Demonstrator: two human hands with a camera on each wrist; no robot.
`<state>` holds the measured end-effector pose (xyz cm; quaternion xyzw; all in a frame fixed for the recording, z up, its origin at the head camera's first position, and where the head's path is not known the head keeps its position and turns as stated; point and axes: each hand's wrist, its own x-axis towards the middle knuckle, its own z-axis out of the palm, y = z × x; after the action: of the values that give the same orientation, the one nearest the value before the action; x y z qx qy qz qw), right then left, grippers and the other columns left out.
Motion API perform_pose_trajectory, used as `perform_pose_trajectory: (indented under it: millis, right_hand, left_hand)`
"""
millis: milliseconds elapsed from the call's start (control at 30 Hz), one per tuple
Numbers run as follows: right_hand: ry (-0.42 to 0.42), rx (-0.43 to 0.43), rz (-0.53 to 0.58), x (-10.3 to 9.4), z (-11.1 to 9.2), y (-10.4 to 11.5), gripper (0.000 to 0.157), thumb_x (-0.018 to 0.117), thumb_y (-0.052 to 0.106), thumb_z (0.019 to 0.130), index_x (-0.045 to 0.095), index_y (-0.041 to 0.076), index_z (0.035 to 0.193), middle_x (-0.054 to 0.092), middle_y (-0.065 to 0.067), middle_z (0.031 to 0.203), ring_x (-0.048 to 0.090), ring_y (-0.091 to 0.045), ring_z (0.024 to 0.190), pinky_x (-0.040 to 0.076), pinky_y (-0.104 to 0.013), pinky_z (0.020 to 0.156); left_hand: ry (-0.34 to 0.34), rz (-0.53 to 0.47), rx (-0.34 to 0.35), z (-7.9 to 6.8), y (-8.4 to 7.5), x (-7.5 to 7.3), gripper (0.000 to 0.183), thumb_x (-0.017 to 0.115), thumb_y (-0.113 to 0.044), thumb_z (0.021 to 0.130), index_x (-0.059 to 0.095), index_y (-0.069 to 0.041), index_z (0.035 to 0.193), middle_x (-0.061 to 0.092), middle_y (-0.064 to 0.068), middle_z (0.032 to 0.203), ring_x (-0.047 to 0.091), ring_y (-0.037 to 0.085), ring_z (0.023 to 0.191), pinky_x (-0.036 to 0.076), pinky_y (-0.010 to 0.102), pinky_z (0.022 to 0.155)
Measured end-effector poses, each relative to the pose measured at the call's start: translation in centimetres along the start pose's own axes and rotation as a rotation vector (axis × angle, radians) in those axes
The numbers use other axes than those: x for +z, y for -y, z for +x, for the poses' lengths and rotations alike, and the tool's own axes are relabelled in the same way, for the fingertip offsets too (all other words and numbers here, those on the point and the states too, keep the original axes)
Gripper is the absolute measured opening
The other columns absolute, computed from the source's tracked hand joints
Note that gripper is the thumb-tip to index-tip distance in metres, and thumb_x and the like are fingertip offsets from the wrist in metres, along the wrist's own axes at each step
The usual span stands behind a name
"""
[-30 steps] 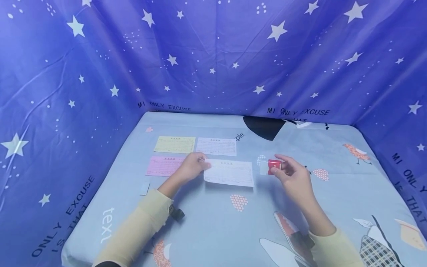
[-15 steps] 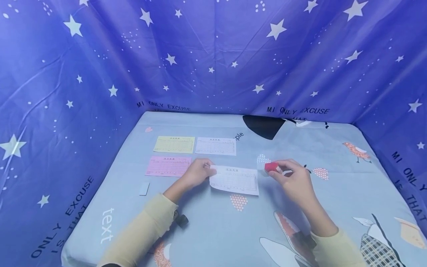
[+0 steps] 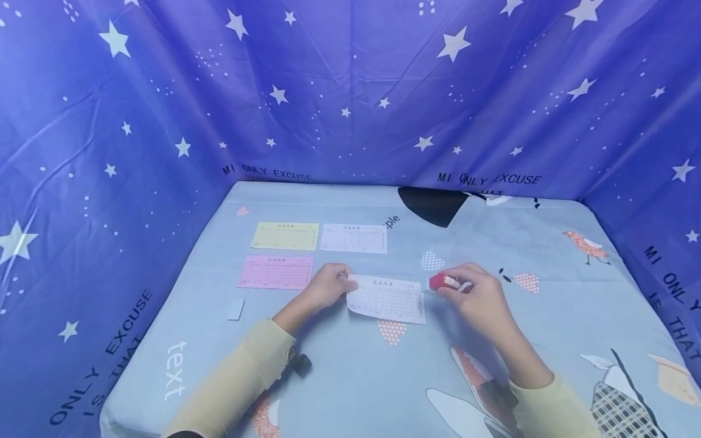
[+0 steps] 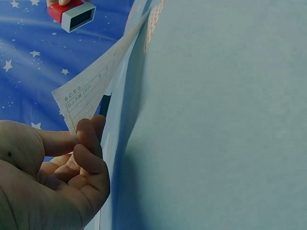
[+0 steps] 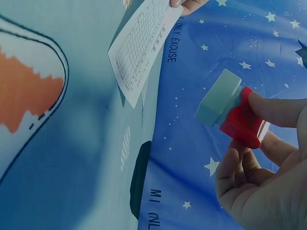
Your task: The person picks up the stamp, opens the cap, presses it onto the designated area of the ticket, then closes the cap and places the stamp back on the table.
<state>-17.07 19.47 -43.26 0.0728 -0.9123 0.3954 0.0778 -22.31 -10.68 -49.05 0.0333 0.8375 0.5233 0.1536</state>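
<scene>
My left hand [image 3: 330, 286] pinches the left edge of a white printed form [image 3: 386, 300], thumb on top. In the left wrist view the form [image 4: 96, 79] slants up from the fingers, its far end near the cloth. To the right, my right hand [image 3: 482, 298] grips a red stamp [image 3: 442, 281] between thumb and fingers. The right wrist view shows the stamp's pale rectangular base [image 5: 219, 98] pointing away from the palm, toward the form but apart from it. In the left wrist view the stamp's dark face [image 4: 80, 20] is visible.
A yellow form [image 3: 285, 236], another white form [image 3: 353, 238] and a pink form [image 3: 275, 272] lie flat on the blue-grey patterned cloth [image 3: 339, 377]. A small pale rectangular piece [image 3: 236, 309] lies nearer, at the left. A starry blue curtain [image 3: 350, 140] encloses the back and sides.
My left hand has drawn the white form nearer and slightly right, uncovering the pink form. The right hand has turned the stamp, and it sits slightly further left and lower.
</scene>
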Motion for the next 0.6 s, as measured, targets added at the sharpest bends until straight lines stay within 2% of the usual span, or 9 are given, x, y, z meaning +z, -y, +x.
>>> perform_pose_trajectory:
  millis: [267,600]
  right_hand:
    - [0.053,0.009,0.000,0.5,-0.1,-0.2,0.021,0.080,0.007,0.085,0.078,0.012,0.105,0.069,-0.002,0.104,0.060,-0.019,0.097,0.051,-0.027,0.074]
    - [0.133,0.022,-0.023,1.1,-0.2,-0.1,0.017,0.081,0.007,0.084,0.079,0.016,0.098,0.068,-0.001,0.103,0.060,-0.020,0.094,0.050,-0.035,0.076]
  left_hand:
    - [0.001,0.003,-0.002,-0.1,0.0,0.1,0.005,0.068,-0.005,0.092,0.069,-0.004,0.096,0.061,0.007,0.070,0.048,0.015,0.056,0.040,0.025,0.051]
    - [0.006,0.037,-0.013,0.0,0.4,0.3,0.003,0.068,-0.006,0.092,0.069,-0.006,0.095,0.060,0.005,0.070,0.048,0.014,0.058,0.039,0.025,0.053]
